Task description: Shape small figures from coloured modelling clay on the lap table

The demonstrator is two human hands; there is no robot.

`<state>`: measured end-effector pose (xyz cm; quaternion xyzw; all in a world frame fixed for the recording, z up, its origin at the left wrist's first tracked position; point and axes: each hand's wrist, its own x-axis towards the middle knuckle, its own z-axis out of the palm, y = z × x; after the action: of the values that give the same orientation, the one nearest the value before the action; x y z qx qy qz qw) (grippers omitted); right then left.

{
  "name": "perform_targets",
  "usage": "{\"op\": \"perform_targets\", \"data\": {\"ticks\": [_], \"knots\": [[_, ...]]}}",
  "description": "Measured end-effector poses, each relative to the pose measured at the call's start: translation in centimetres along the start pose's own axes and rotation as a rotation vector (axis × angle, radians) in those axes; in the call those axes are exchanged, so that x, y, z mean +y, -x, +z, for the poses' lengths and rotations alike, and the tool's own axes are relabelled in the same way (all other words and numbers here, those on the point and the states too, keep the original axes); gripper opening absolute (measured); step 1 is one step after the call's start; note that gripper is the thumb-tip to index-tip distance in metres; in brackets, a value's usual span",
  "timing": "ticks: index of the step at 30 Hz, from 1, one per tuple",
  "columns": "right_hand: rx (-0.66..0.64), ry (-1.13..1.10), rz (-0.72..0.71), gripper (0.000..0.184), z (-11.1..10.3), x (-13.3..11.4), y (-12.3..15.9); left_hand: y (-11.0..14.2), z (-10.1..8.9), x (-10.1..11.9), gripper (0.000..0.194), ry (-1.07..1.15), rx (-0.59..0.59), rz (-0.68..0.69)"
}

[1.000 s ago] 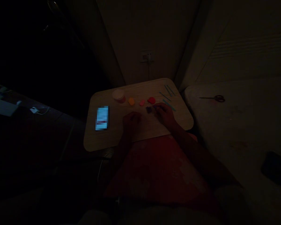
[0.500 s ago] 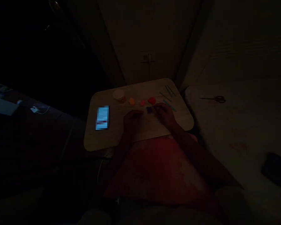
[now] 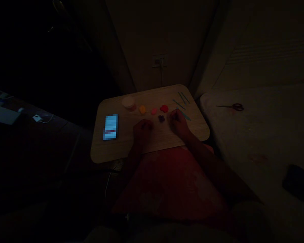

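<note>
The scene is very dark. My left hand (image 3: 142,129) rests curled on a small wooden lap table (image 3: 121,148). My right hand (image 3: 177,122) lies on the table just right of a small purple clay lump (image 3: 161,118), its fingers bent together; whether they pinch anything is too dim to see. Behind the hands lie a red clay piece (image 3: 163,108), a pink piece (image 3: 154,111) and an orange piece (image 3: 142,109) in a row.
A lit phone (image 3: 110,127) lies on the table's left part. A small round tub (image 3: 128,102) stands at the back, thin teal sticks (image 3: 181,100) at the back right. Scissors (image 3: 231,106) lie on the bed to the right. A red cushion (image 3: 172,182) covers my lap.
My right hand has drawn back slightly to the right, off the purple lump, which now shows fully. My left hand stays almost where it was.
</note>
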<state>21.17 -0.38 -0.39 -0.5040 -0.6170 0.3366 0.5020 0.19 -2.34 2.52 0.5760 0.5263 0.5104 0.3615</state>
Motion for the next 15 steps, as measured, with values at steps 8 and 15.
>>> {"op": "perform_targets", "data": {"ticks": [8,15], "knots": [[-0.026,0.265,0.055,0.027,0.1,-2.2,0.8,-0.3,0.0,-0.9,0.018,0.020,0.021,0.027],[0.000,0.286,-0.029,0.036,-0.1,-1.8,0.6,-0.7,0.3,-1.0,0.013,0.026,0.041,0.049]]}}
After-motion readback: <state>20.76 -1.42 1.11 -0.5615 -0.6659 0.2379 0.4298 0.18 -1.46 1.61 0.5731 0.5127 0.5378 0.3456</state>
